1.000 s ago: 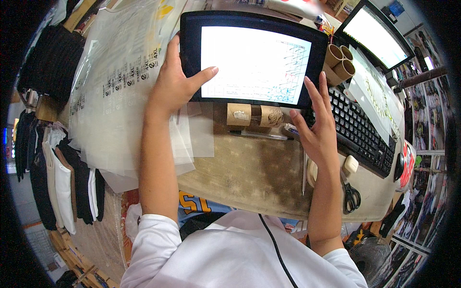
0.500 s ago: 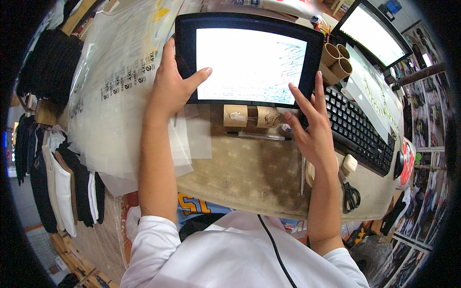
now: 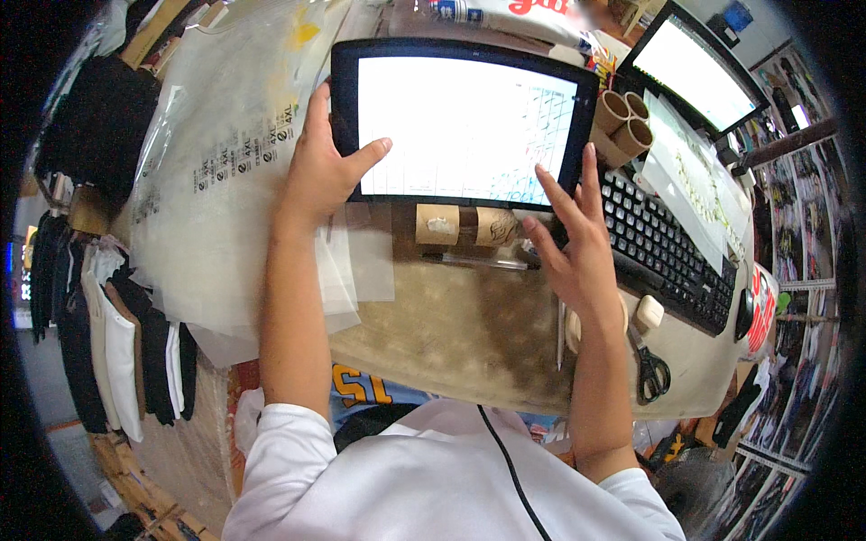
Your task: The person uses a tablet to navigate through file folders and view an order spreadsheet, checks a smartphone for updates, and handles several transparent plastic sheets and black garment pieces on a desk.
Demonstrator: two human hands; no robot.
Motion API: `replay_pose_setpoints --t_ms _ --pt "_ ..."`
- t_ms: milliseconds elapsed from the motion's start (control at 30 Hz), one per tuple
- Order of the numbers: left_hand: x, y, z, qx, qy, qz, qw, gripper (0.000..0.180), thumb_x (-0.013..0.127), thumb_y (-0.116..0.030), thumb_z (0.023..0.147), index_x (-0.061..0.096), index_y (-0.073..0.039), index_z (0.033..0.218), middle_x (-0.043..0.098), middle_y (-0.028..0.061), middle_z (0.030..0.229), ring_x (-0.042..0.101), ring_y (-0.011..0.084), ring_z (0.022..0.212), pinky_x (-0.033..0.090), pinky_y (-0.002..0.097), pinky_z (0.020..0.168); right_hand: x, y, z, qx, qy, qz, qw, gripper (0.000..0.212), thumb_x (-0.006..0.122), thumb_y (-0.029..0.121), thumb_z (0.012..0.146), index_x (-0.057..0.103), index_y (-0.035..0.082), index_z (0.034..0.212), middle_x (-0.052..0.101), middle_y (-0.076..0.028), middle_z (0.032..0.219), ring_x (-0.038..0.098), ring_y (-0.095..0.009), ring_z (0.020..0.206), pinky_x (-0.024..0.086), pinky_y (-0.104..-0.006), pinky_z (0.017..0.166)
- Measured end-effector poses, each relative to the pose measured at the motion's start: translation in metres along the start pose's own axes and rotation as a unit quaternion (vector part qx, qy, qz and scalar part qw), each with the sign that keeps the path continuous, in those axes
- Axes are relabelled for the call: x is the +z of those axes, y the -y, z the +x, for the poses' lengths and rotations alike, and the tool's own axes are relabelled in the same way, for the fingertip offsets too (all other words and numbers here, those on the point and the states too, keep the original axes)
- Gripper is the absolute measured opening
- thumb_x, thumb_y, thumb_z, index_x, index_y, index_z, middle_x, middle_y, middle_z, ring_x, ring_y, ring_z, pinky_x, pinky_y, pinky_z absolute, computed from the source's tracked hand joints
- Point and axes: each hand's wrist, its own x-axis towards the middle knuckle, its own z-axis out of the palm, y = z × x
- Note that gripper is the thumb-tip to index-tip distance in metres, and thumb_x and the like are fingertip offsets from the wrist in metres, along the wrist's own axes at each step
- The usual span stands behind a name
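A black-framed tablet (image 3: 460,126) with a bright white screen is tilted up over the table. My left hand (image 3: 320,167) grips its left edge, thumb over the front of the screen and fingers going behind. At the lower right of the screen, my right hand (image 3: 577,234) has its fingers spread. Its index fingertip is on or just above the glass, over fine blue and dark lines, and another finger lies along the right edge. Below the tablet are two short brown cardboard tubes (image 3: 438,224) and a clear pen (image 3: 483,262).
To the right stand a black keyboard (image 3: 667,243), black-handled scissors (image 3: 653,374), a small white case (image 3: 649,312) and a lit monitor (image 3: 693,68). Several upright cardboard tubes (image 3: 631,137) are beside the tablet. Clear plastic bags (image 3: 216,207) cover the table's left side. Clothes (image 3: 117,338) hang beyond it.
The page on the screen has shifted, and its lines look different. The tablet sits slightly lower in view. Both hands keep nearly the same places on it.
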Motion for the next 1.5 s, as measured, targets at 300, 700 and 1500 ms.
replay_pose_setpoints --t_ms 300,700,1500 --pt "0.003 0.003 0.001 0.043 -0.031 0.047 0.997 0.097 0.08 -0.029 0.077 0.024 0.011 0.146 0.044 0.0309 0.141 0.044 0.0354 0.134 0.034 0.0415 0.113 -0.002 0.005 -0.002 0.016 0.006 -0.009 1.0 0.052 0.073 0.018 0.086 0.059 0.017 0.136 0.014 -0.019 0.163 0.046 -0.04 0.135 0.047 -0.0429 0.103" --pt "-0.002 -0.003 -0.001 0.033 -0.021 0.0 0.999 0.098 0.081 -0.027 0.078 0.022 0.009 0.147 0.056 0.0275 0.128 0.058 0.0298 0.117 0.045 0.0379 0.102 -0.004 0.0 0.0 0.003 0.004 0.036 0.999 0.055 0.07 0.019 0.088 0.055 0.02 0.141 0.013 -0.017 0.164 0.041 -0.041 0.139 0.042 -0.0449 0.108" --pt "-0.023 -0.04 0.024 0.14 -0.208 -0.028 0.968 0.052 0.051 -0.036 0.098 0.048 -0.002 0.138 0.058 0.0126 0.13 0.051 0.0208 0.121 0.035 0.0346 0.106 -0.01 -0.006 -0.001 -0.014 0.003 0.076 0.997 0.055 0.07 0.02 0.087 0.054 0.019 0.14 0.012 -0.019 0.163 0.05 -0.042 0.13 0.047 -0.0441 0.103"
